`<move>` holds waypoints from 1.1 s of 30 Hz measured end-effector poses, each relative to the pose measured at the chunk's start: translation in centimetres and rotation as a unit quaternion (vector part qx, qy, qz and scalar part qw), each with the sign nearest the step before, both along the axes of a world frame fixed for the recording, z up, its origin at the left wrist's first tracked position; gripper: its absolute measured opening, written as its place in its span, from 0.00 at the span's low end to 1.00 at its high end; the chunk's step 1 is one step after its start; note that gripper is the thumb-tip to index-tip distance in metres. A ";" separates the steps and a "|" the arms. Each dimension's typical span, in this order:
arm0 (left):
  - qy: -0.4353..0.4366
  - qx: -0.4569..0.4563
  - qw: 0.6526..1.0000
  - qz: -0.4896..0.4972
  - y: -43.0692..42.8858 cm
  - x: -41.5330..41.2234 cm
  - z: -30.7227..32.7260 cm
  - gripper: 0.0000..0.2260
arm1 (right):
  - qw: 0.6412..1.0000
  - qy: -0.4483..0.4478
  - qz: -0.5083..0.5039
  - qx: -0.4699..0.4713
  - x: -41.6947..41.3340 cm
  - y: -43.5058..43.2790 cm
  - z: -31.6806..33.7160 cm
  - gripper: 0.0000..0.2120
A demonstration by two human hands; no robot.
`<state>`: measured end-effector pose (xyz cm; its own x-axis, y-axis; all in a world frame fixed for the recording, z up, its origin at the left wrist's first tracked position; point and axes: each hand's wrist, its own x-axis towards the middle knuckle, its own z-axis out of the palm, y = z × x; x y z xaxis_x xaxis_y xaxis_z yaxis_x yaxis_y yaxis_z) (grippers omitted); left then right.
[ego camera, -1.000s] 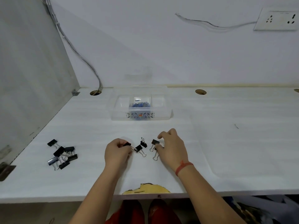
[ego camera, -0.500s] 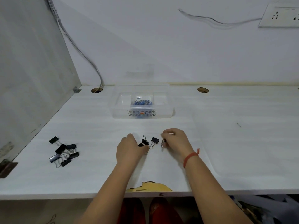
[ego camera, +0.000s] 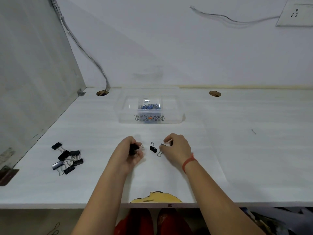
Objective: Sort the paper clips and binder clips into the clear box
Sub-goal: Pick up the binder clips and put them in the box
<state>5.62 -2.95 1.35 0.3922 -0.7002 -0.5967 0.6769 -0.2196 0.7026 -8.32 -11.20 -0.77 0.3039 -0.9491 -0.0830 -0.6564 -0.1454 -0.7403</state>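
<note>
A clear plastic box (ego camera: 174,106) stands at the back middle of the white desk, with blue paper clips (ego camera: 149,106) in its middle compartment. My left hand (ego camera: 129,154) is closed around black binder clips (ego camera: 133,148) just above the desk. Beside it my right hand (ego camera: 177,149) pinches a binder clip (ego camera: 161,146) at its fingertips. One loose black binder clip (ego camera: 153,148) lies between the two hands. A pile of several black binder clips (ego camera: 67,158) lies at the left of the desk.
A grey side panel (ego camera: 33,73) walls off the left. Two cable holes (ego camera: 102,93) (ego camera: 214,93) sit at the back of the desk. The front edge has a chipped yellow patch (ego camera: 156,198). A wall socket (ego camera: 295,14) is at the upper right.
The left hand has gathered clips into its fist and turned slightly. The right hand has taken hold of another clip. Fewer loose clips lie between the hands.
</note>
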 end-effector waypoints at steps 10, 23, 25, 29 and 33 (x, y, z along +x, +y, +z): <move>0.011 -0.014 1.000 0.022 -0.5 -0.3 0.4 0.12 | 0.978 0.182 0.072 -0.075 1.3 -0.4 0.7 0.13; -0.545 0.050 0.833 -0.085 -1.4 -1.8 -2.0 0.10 | 0.909 -0.317 -0.111 0.246 -1.7 -0.8 1.4 0.05; -0.473 0.023 0.879 -0.057 -1.1 -2.2 -1.9 0.12 | 0.758 -0.506 -0.155 0.381 -3.6 -0.5 2.8 0.06; -0.121 -0.029 0.992 -0.032 -0.6 -3.6 -1.2 0.16 | 0.636 -0.620 -0.144 0.435 -6.7 0.1 4.3 0.15; 0.113 -0.069 0.990 -0.048 -0.5 -7.0 -0.9 0.13 | 0.687 -0.573 -0.129 0.429 -8.9 0.8 4.4 0.16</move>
<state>-1.39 -3.45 0.46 0.1864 -0.8084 -0.5583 0.8012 -0.2039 0.5627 -17.24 -10.39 3.65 0.4672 -0.7354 -0.4909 0.5060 0.6777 -0.5336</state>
